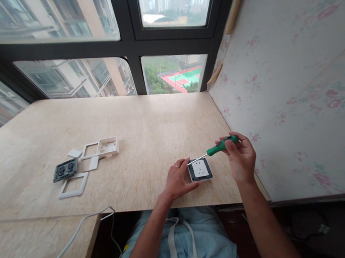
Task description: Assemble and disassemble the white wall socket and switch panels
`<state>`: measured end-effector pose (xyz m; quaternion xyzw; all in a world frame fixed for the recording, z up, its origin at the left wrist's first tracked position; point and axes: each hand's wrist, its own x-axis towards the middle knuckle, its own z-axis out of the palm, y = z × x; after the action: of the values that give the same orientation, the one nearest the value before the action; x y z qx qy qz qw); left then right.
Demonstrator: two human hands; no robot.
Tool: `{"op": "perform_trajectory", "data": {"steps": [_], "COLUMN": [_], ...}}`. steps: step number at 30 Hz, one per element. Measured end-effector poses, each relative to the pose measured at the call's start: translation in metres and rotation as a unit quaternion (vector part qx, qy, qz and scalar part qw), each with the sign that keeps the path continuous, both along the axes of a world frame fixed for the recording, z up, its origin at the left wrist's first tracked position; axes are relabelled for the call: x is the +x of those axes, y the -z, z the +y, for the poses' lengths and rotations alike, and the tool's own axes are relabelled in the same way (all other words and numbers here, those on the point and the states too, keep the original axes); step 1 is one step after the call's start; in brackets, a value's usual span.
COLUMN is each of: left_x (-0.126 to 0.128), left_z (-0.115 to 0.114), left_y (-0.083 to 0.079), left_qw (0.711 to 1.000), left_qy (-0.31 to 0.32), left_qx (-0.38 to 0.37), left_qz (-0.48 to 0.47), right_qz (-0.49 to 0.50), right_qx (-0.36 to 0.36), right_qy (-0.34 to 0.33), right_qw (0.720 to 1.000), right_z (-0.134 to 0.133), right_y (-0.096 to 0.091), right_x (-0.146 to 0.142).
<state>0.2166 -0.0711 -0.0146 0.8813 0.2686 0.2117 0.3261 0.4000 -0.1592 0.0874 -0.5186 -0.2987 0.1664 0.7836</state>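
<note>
A wall socket [200, 169] with a white face and dark grey frame lies on the stone-look ledge in front of me. My left hand [178, 179] grips it from the left, fingers at its far edge and thumb at its near edge. My right hand [241, 157] holds a screwdriver [221, 145] by its green and black handle. The screwdriver's metal shaft slants down to the left, its tip by the socket's upper left corner, close to my left fingers. Whether the tip sits in a screw is too small to tell.
To the left lie a white back box [108, 146], a dark grey socket part [65, 169], a white frame [73, 186] and small white plates [93, 163]. A white cable [69, 243] runs over the ledge's near edge. Flowered wall [304, 101] stands close on the right; windows are behind.
</note>
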Motion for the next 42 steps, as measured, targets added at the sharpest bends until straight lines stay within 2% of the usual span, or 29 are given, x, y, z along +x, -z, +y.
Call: {"op": "perform_trajectory", "data": {"steps": [7,12,18,25,36,42], "left_x": [0.007,0.007,0.003,0.003,-0.004,-0.002], "left_z": [0.001,0.006,0.010,0.004,0.000,-0.002], "left_y": [-0.009,-0.016,-0.017,-0.015,-0.003,-0.008], "left_qw": [0.999,0.995,0.992,0.996,0.999,1.000], "left_qy": [-0.020,-0.003,0.018,0.002,0.013,0.009], "left_qx": [-0.047,-0.089,-0.113,-0.087,-0.032,-0.018], "left_qz": [-0.017,-0.035,-0.043,-0.033,-0.005,-0.009], "right_qz": [0.074,0.082,0.127,0.142,0.223,0.204], "right_qx": [0.019,0.021,0.046,0.044,0.034,0.026], "right_qy": [0.030,0.043,0.050,0.047,0.063,0.075], "right_qw": [0.997,0.996,0.990,0.988,0.972,0.976], "right_z": [-0.010,-0.013,-0.007,0.001,0.003,0.005], "right_y": [0.016,0.023,0.025,0.040,0.099,0.106], "right_x": [0.008,0.009,0.001,0.003,0.027,0.027]}}
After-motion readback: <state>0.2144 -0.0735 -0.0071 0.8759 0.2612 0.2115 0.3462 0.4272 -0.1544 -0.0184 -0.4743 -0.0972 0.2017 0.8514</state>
